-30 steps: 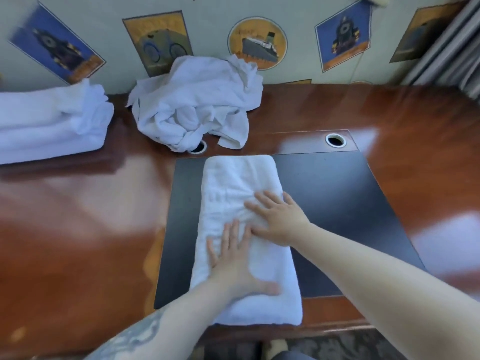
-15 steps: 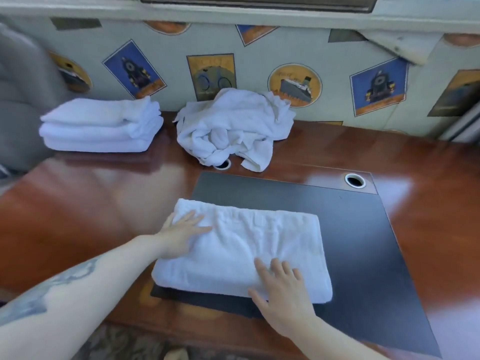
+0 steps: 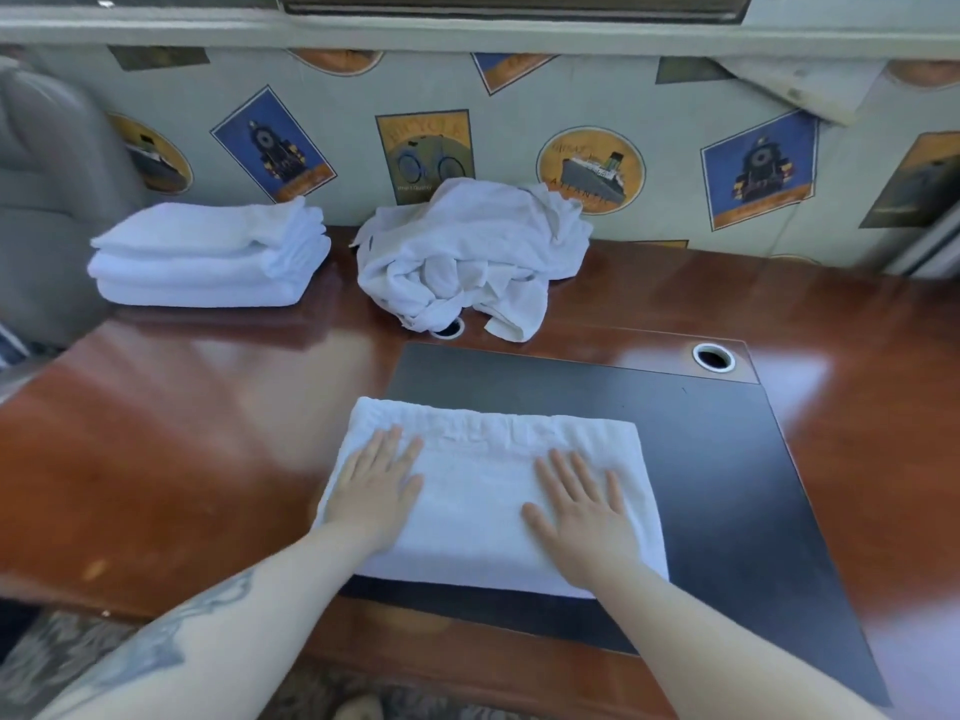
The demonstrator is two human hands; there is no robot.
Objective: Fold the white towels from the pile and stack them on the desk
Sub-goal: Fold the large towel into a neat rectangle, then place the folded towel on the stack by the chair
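A single head-worn wide-angle view looks forward and steeply down from close above the counter [image 3: 156, 459]. It faces the papered wall [image 3: 519, 96] behind, with both forearms entering from the lower edge.

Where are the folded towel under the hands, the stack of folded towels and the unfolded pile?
folded towel [image 3: 478, 491]: head view, bare middle between the hands.
stack of folded towels [image 3: 208, 257]: head view, middle layer.
unfolded pile [image 3: 467, 252]: head view, crumpled centre.

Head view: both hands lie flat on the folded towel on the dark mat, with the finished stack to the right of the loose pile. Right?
Not quite. In the head view the stack sits left of the pile, not right. Both the left hand and right hand do lie flat on the folded towel on the mat.
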